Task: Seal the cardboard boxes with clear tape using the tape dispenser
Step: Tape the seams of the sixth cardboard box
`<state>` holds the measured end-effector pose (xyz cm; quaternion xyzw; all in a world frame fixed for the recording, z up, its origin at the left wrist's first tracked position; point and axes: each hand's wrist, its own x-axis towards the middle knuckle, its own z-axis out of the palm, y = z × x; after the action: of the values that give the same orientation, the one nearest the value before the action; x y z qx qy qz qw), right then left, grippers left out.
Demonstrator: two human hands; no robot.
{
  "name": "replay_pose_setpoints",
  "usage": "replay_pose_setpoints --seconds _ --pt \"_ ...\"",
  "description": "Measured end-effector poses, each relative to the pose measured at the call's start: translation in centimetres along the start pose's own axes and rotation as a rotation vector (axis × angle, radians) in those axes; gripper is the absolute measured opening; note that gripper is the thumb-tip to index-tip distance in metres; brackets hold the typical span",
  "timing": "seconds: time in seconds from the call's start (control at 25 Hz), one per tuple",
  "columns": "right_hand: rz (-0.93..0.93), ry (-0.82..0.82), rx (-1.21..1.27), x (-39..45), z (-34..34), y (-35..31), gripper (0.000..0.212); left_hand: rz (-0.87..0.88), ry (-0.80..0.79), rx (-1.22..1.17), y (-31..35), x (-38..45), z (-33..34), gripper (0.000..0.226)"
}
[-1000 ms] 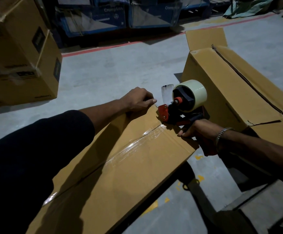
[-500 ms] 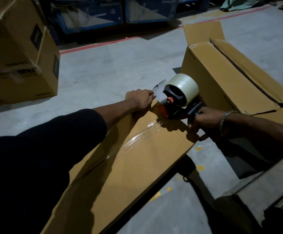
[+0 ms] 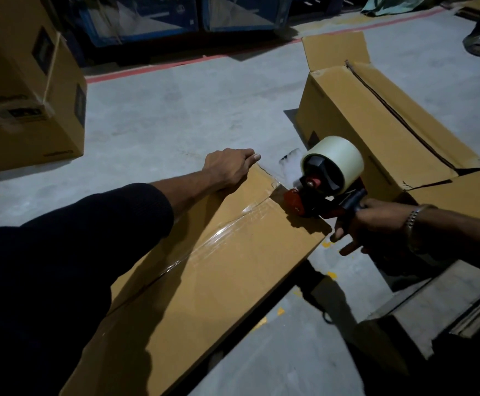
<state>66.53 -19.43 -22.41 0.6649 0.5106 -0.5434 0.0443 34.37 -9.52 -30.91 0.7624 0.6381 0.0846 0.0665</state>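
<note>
Tape dispenser: red and black frame, roll of clear tape mounted on top. Its red front end sits on the far end of the near cardboard box, at the end of the box's centre seam. Right hand grips the black handle from behind; upper fingers are wrapped round the handle, two lower fingers stick out loosely below it, past the box's right edge. Dispenser body lies just ahead of those fingers, roll above and forward of them. Metal bracelet on the right wrist.

Clear tape strip runs along the seam from the dispenser's front end back toward the person, glossy, slightly wrinkled. A loose, whitish flap of tape stands up just beyond the dispenser, over the far end of the box.

Left hand rests on the far left corner of the same box, fingers curled over the far edge, thumb pointing toward the tape flap. Thumb tip is near the flap but apart from it; the dispenser is to the right of these fingers, not touching. Dark sleeve covers the left arm to mid-forearm.

Second cardboard box beyond the right hand's fingers, top flaps closed with an open seam, one end flap upright. Third box far left on grey concrete floor.
</note>
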Motion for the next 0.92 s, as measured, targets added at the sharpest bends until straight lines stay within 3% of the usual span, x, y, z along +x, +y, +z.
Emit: replay_pose_setpoints --seconds 0.28,0.52,0.76,0.92 --pt "0.02 0.067 -0.029 -2.0 1.1 2.0 0.016 -0.006 -0.012 -0.045 0.2 -0.4 -0.1 0.048" --pt "-0.001 0.091 -0.079 -4.2 1.2 2.0 0.018 -0.011 -0.037 -0.071 0.4 -0.7 0.5 0.05" --pt "0.041 0.091 0.054 -5.8 1.1 2.8 0.024 0.005 -0.032 -0.073 -0.1 -0.5 1.1 0.052" --pt "0.08 0.086 -0.013 -7.5 1.4 5.3 0.025 0.034 0.013 -0.07 -0.5 -0.5 1.3 0.04"
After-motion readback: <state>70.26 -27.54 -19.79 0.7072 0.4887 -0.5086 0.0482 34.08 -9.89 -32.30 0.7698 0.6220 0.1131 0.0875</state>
